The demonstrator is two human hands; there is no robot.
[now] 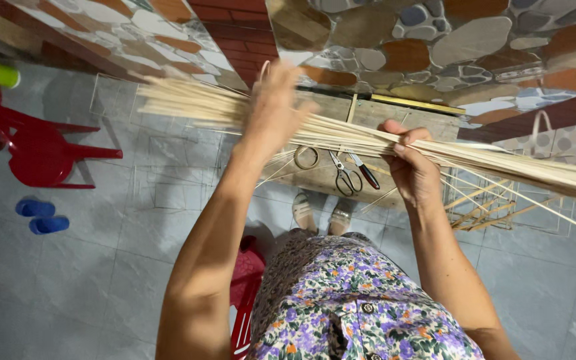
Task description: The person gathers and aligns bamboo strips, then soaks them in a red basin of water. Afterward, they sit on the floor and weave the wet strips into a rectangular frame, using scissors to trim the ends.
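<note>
A long bundle of pale thin bamboo strips (188, 103) runs across the view from upper left to right edge. My right hand (411, 163) is closed around the bundle near its middle. My left hand (275, 107) rests on the strips further left, fingers spread and blurred, palm pressed against them. Below the bundle, on a low wooden board (381, 113), lie scissors (346, 177), a knife with a dark red handle (365, 171) and a ring of tape (307, 158).
A red plastic chair (35, 143) stands at left, with blue slippers (41, 217) on the grey tiled floor. A red stool (245, 293) is under me. Loose strips and a woven frame (495, 203) lie at right. A stone-patterned wall (435, 40) is ahead.
</note>
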